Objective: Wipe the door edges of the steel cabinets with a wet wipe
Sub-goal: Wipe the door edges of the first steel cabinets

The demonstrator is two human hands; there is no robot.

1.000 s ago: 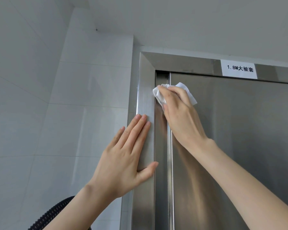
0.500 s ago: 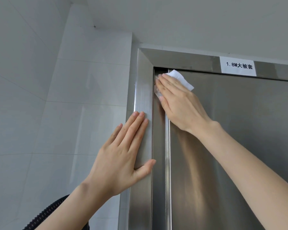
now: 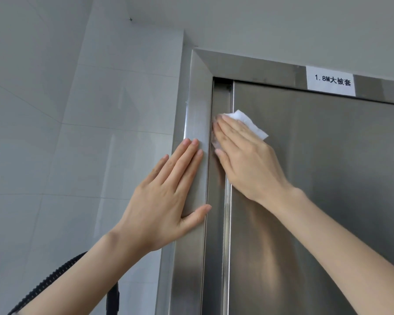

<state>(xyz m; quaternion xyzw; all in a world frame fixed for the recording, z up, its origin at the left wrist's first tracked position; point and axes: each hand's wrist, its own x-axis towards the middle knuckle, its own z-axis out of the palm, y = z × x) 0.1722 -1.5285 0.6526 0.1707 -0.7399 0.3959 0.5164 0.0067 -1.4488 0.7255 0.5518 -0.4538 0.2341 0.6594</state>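
Observation:
A steel cabinet door [image 3: 316,178] fills the right side, set in a brushed steel frame [image 3: 197,114]. My right hand [image 3: 243,155] lies flat with straight fingers, pressing a white wet wipe [image 3: 248,122] against the door's left edge [image 3: 231,96], a little below the top corner. Most of the wipe is hidden under the fingers; one corner sticks out to the upper right. My left hand [image 3: 166,196] rests flat and open on the frame's left upright, lower down, thumb at the inner lip.
A white label [image 3: 331,81] with black print is stuck on the frame's top bar. White tiled wall [image 3: 77,155] runs to the left, ceiling above. A black ribbed hose [image 3: 50,280] curves at the bottom left.
My right hand has slid the wipe down the door's left edge from the top corner. The left hand has stayed in place on the frame.

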